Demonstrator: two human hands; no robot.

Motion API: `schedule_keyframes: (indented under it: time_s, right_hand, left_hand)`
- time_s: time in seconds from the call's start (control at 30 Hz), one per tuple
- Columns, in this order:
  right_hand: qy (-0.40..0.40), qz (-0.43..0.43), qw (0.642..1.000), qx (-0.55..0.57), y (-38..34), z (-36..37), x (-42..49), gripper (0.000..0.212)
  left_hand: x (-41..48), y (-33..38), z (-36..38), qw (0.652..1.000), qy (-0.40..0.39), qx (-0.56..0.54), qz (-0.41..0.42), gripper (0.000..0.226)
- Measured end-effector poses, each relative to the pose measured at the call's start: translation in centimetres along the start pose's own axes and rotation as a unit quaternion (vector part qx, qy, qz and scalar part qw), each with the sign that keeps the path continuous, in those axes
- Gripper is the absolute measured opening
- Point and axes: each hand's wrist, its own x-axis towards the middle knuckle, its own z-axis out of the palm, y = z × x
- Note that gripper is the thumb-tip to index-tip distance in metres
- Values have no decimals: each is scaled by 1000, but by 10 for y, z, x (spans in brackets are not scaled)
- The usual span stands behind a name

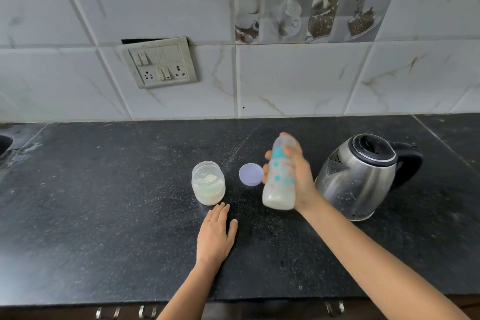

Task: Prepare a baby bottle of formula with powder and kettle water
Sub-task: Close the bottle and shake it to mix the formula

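My right hand (298,176) grips a baby bottle (279,184) with teal and pink dots, capped, held above the black counter and blurred. White milky liquid fills its lower part. My left hand (217,234) lies flat on the counter, fingers together, holding nothing, just in front of an open clear jar of white formula powder (208,183). The jar's round lilac lid (250,174) lies flat between the jar and the bottle. A steel electric kettle (361,176) with a black lid and handle stands to the right of my right hand.
The black stone counter (104,215) runs up to a tiled wall with a switch and socket plate (159,65). A sink edge (4,143) shows at far left. Drawer handles (124,312) sit below the counter's front edge.
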Motion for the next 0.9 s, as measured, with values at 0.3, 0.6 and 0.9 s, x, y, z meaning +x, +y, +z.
schedule_keyframes:
  time_s: [0.3, 0.6, 0.9]
  right_hand:
    - [44, 25, 997, 52, -15, 4, 12, 25]
    - [91, -5, 990, 105, -28, -2, 13, 23]
    - [101, -13, 990, 101, -10, -3, 9, 20]
  left_hand:
    - [0, 1, 1, 1000, -1, 10, -5, 49]
    - [0, 0, 2, 1000, -1, 19, -3, 50]
    - [3, 3, 0, 1000, 0, 22, 1, 50]
